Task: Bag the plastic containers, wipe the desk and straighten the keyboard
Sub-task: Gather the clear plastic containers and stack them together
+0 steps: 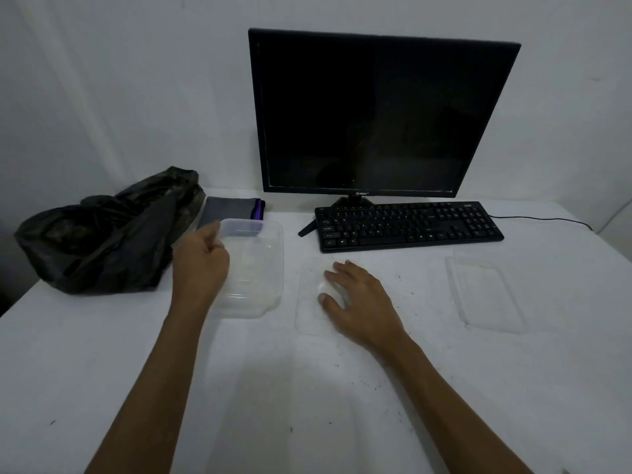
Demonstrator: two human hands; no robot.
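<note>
Clear plastic made up the tub [253, 268] that our left hand [200, 265] held by its near left edge, thumb and fingers curled on the rim, with the tub tilted so its far end rose toward the wall above the white tabletop [136, 364]. Our right hand [355, 299] lay just to its right with fingers spread and fairly straight, pressing down on a flat clear lid [309, 302] that lay on the tabletop. A second clear lid [485, 295] lay well apart to the right, in front of the keyboard's right end. The black keyboard [407, 225] sat behind the right hand, skewed so that its right end lay nearer to us than its left, its cable [540, 218] trailing off to the right. Behind it stood a dark monitor [372, 114] on its stand. At the far left a crumpled black plastic bag [102, 234] rested on the tabletop, just beside the left hand. Between the bag and the monitor lay a folded grey cloth [229, 208] with a purple edge, partly hidden behind the tub. Dark specks dotted the tabletop near the right forearm.
</note>
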